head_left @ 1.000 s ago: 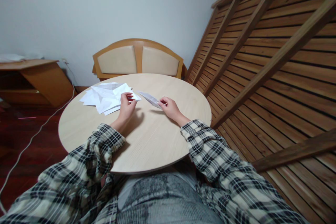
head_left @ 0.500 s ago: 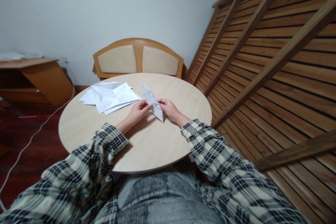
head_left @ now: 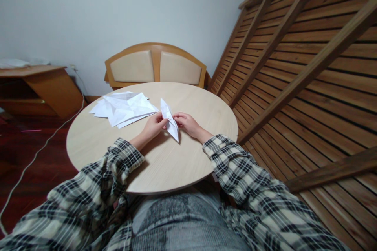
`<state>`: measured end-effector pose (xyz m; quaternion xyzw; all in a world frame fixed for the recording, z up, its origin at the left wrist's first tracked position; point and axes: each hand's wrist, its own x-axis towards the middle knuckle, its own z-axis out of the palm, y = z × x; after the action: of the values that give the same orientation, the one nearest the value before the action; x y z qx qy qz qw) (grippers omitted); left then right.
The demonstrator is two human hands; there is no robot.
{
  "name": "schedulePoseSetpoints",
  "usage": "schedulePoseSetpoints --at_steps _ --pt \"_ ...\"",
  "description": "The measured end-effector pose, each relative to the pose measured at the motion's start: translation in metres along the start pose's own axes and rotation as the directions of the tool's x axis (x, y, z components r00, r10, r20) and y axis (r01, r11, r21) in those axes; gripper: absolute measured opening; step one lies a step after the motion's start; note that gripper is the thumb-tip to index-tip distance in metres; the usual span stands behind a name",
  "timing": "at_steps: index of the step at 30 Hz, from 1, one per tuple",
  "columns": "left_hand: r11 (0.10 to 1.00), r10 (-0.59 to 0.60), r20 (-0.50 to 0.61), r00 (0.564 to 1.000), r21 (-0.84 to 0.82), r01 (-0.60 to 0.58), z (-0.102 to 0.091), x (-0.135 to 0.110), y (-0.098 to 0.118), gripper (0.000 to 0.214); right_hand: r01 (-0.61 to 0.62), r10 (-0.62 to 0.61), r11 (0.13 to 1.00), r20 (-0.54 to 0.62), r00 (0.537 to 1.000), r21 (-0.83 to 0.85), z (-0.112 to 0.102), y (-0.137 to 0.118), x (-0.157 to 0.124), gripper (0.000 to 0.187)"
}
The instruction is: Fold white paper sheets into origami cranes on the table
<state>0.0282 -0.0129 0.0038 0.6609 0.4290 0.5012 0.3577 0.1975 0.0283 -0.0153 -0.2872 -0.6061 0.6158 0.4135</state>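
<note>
Far left: a white cable (head_left: 38,151) runs across the dark red floor (head_left: 38,168) and up beside a wooden desk (head_left: 55,84), which stands against the wall, well apart from the table.

Left part of the round table (head_left: 203,157): a loose stack of white paper sheets (head_left: 123,108) lies near the far left edge. The sheets are creased and overlap at different angles, so several corners project from the stack.

Left hand (head_left: 153,125): positioned to the right of and nearer than the stack, its plaid sleeve (head_left: 91,184) crossing the near left edge. Thumb and fingers grip the left side of the folded paper (head_left: 170,121).

Center: the folded paper is long and narrow, pointed at both ends, and lies between the hands. Its upper tip points toward the far edge; its lower tip points toward the near edge and slightly right. Whether the lower tip touches the tabletop cannot be determined. Beyond the far edge stands a headboard (head_left: 157,62) with two cream panels.

Right hand (head_left: 188,122): thumb and fingers pinch the right side of the folded paper.

Far right: a slatted wooden panel (head_left: 324,82) leans beside the table's right edge
</note>
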Motion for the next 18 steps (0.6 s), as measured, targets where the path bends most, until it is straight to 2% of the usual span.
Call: schedulePoseSetpoints --at_steps 2,5,11,18 --pt "1.0 0.002 0.002 1.0 -0.003 -0.002 0.0001 -0.0002 -0.0012 0.005 -0.04 0.04 0.998 0.001 0.999 0.042 0.0011 -0.0012 -0.0006 0.02" --pt "1.0 0.017 0.008 1.0 0.002 -0.017 0.0006 -0.0006 -0.0049 0.011 -0.037 0.037 0.999 0.0 0.999 0.026 0.003 -0.0037 -0.003 0.027" --pt "0.999 0.047 0.036 0.998 0.001 -0.047 0.0016 -0.0021 -0.0074 0.019 0.019 -0.02 0.998 -0.004 1.0 -0.06 0.0032 -0.0036 -0.0039 0.02" --pt "0.999 0.038 0.044 0.998 0.025 -0.039 0.0012 -0.0026 -0.0044 0.014 0.096 -0.104 0.978 -0.035 0.994 -0.186 0.0026 -0.0019 -0.0013 0.014"
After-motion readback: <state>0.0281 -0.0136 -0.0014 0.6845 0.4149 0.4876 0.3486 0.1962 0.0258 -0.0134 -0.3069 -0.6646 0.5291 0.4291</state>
